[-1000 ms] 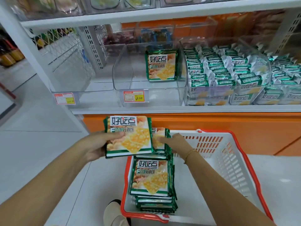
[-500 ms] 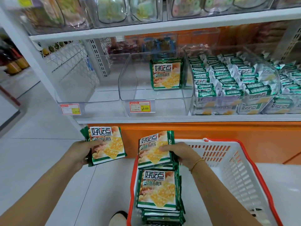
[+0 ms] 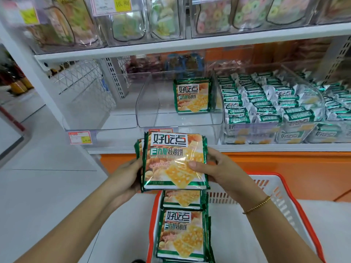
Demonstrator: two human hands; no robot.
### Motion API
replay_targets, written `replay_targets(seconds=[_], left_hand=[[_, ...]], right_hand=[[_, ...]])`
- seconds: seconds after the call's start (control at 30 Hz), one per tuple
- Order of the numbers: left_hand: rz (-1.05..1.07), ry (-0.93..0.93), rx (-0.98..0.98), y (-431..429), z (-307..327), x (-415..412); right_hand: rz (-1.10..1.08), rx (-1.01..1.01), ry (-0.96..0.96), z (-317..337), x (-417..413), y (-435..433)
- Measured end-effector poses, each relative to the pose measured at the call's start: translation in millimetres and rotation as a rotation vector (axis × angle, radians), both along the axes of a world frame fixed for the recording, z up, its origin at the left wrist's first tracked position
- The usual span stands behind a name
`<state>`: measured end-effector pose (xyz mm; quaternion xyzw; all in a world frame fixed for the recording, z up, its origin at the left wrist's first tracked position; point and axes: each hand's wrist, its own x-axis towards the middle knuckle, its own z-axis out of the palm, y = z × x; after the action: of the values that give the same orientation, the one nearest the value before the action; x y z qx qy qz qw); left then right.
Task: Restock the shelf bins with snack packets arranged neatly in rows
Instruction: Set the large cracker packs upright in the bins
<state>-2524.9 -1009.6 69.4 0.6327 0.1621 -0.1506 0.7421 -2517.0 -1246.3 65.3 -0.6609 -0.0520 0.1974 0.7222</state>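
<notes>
A small stack of green-edged snack packets [image 3: 174, 160] is held upright in front of a shop shelf [image 3: 247, 148], just above a red-rimmed basket [image 3: 273, 188]. The stack is grasped from both sides. The left hand [image 3: 127, 179] is curled round its left edge. The right hand [image 3: 220, 171] is wrapped round its right edge, with the thumb pressed on the front face. Both grips are thus clasped on the stack. A gold bracelet [image 3: 257, 205] is worn on the right wrist.

More packets of the same kind [image 3: 181, 234] are piled flat in the left part of the basket, directly below the held stack.

On the shelf behind, a clear bin [image 3: 161, 118] is seen, with matching packets [image 3: 192, 96] stood upright at its back right corner. Just to its right, a second clear bin [image 3: 319, 95] is filled with rows of smaller green and silver packs [image 3: 266, 103]. A red and yellow price tag [image 3: 80, 137] is fixed to the shelf edge at the left. On the shelf above, clear tubs of coloured sweets [image 3: 218, 16] are lined up.
</notes>
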Motion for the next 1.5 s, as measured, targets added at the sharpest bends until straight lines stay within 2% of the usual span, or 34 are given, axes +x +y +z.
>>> replay_targets(seconds=[0.1,0.27,0.33,0.43,0.5,0.6,0.67,0.73,0.87,0.93,1.03,1.13,1.2,1.33,1.5], left_hand=[[-0.035,-0.017,-0.029,-13.7,12.7,7.2],[-0.242,-0.133,0.007,-20.3,40.6,24.7],[-0.263,-0.227,0.069,-20.1,50.0,33.9],[-0.218,-0.387,0.220,-25.2,64.4,47.2],[-0.186,-0.515,0.417,-30.5,72.5,53.2],[-0.181,-0.704,0.651,-37.3,81.7,53.8],[-0.182,-0.800,0.725,-37.6,85.3,53.0],[-0.183,-0.901,0.750,-36.6,89.1,53.7],[-0.095,-1.083,0.800,-32.8,95.0,73.6],[-0.033,-1.041,0.841,-29.9,86.9,89.0],[0.035,-0.827,0.966,-28.5,66.4,100.5],[-0.127,-0.681,1.191,-26.4,43.2,101.4],[-0.251,-0.689,1.293,-23.3,35.0,101.6],[-0.384,-0.712,1.338,-20.7,28.9,101.8],[-0.296,-0.746,1.280,-16.2,27.5,103.2]], right_hand=[[0.003,-0.040,-0.068,16.8,3.0,-8.4],[-0.020,-0.157,-0.111,45.9,14.3,-19.9],[-0.006,-0.407,-0.211,65.0,26.2,-27.0],[0.077,-0.817,-0.570,107.1,54.8,-36.4],[0.266,-0.972,-0.771,135.2,78.0,-33.2],[0.553,-1.183,-0.894,161.1,104.2,-19.6],[0.626,-1.229,-0.962,168.4,111.0,-12.3],[0.604,-1.177,-1.068,173.6,113.3,-9.1],[0.386,-1.132,-1.411,176.9,120.5,-6.4],[0.262,-1.199,-1.513,170.8,130.7,-2.7],[0.207,-1.344,-1.446,150.3,154.0,6.4],[0.246,-1.453,-1.275,123.6,185.8,14.9],[0.258,-1.508,-1.140,108.3,207.4,19.8],[0.284,-1.569,-0.897,85.8,240.6,26.2],[0.422,-1.508,-0.618,86.2,264.7,20.5]])
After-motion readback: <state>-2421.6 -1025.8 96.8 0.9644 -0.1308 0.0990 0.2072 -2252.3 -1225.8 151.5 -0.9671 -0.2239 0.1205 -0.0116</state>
